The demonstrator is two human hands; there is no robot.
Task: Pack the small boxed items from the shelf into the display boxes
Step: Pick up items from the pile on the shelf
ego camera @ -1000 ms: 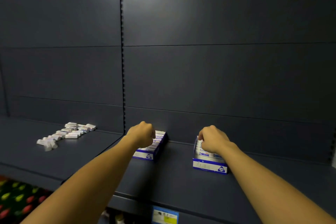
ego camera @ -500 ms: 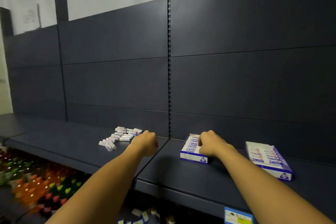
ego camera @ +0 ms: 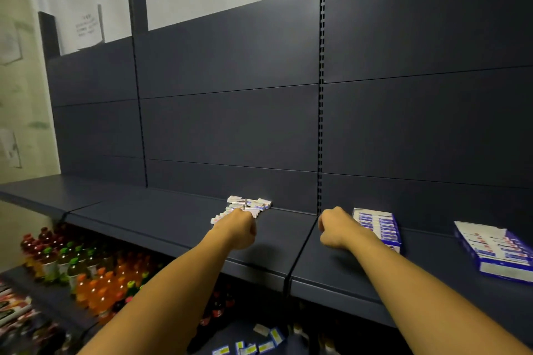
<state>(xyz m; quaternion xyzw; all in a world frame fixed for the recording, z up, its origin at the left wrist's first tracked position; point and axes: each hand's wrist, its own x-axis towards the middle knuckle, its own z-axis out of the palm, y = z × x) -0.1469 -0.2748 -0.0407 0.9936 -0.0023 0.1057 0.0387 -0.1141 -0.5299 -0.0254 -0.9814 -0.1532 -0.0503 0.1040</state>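
White small boxed items piled on dark shelf, touching curled left hand; right hand fisted beside blue-white display box; grasp unclear.

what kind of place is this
Most likely a shop aisle: dark slotted retail shelving, rows of bottled drinks on the lower shelf, and display boxes of small packaged items being stocked.

Left hand at small boxes — fisted
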